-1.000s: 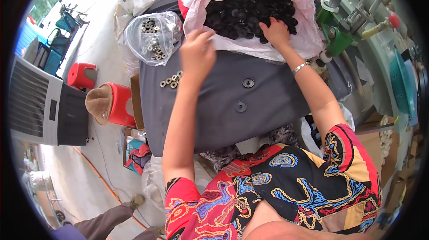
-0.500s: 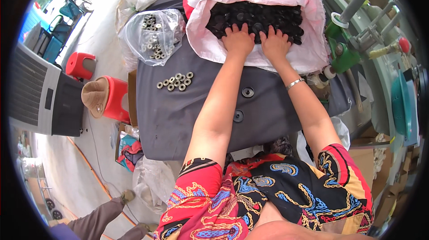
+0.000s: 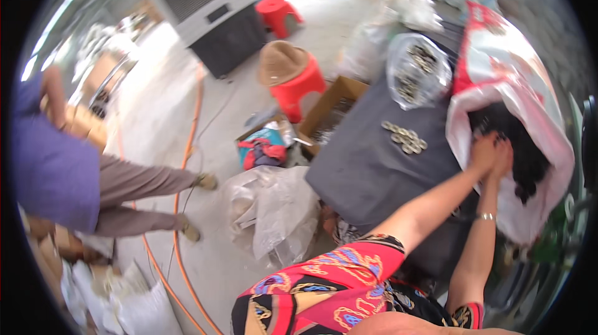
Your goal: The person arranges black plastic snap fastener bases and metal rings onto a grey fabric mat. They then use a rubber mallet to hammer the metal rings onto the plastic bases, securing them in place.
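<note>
At the mouth of a white and red woven sack [image 3: 464, 120], my left hand [image 3: 483, 153] and my right hand [image 3: 502, 162] are side by side, touching or nearly so. Both reach in at the edge of a heap of black round parts [image 3: 520, 138]. Blur smears my fingers, so I cannot make out their grip; dark bits show by the left fingertips. A bracelet circles my right wrist. Left of the sack, several small metal rings [image 3: 408, 138] lie on the dark cloth-covered table [image 3: 380, 173]. A clear plastic bag [image 3: 414, 97] beyond them holds more rings.
A cardboard box [image 3: 347, 89] and a red stool [image 3: 303, 89] with a brown hat [image 3: 282, 64] stand left of the table. Plastic sheeting [image 3: 274, 204] lies on the floor near an orange hose [image 3: 177, 201]. Another person [image 3: 59, 154] is at far left. A cooler [image 3: 227, 42] stands behind.
The view has swung left, so the table and sack appear farther right. My hands, spread apart on the black parts before, have come together near the sack's mouth. More of the other person shows.
</note>
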Motion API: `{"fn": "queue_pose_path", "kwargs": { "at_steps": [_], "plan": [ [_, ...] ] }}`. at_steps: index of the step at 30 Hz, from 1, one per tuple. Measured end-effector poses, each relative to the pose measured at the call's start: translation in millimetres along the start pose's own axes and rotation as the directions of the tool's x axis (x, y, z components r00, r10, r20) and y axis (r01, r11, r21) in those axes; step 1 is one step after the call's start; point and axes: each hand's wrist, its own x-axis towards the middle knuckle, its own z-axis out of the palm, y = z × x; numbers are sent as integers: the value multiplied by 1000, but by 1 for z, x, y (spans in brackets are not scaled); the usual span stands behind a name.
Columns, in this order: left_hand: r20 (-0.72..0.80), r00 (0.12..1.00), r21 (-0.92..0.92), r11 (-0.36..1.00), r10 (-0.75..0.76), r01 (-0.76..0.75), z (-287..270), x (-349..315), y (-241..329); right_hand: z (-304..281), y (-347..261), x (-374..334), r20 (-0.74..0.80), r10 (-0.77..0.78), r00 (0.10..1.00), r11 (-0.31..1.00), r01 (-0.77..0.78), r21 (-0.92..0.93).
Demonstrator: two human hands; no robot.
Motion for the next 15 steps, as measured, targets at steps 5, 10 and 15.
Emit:
{"fn": "queue_pose_path", "kwargs": {
  "at_steps": [5, 10, 15],
  "plan": [
    [-82, 997, -154, 988, -3, -9, 2, 6, -6, 3, -40, 6, 34, -229, 973, 965, 231, -122],
    [14, 1000, -315, 949, 14, -9, 0, -4, 4, -63, -172, -20, -182, -565, 805, 795, 472, -380],
    [-51, 893, 52, 894, 447, -445, -26, -55, 32, -94, -216, -40, -136, -420, 897, 899, 391, -196]
  ]
}}
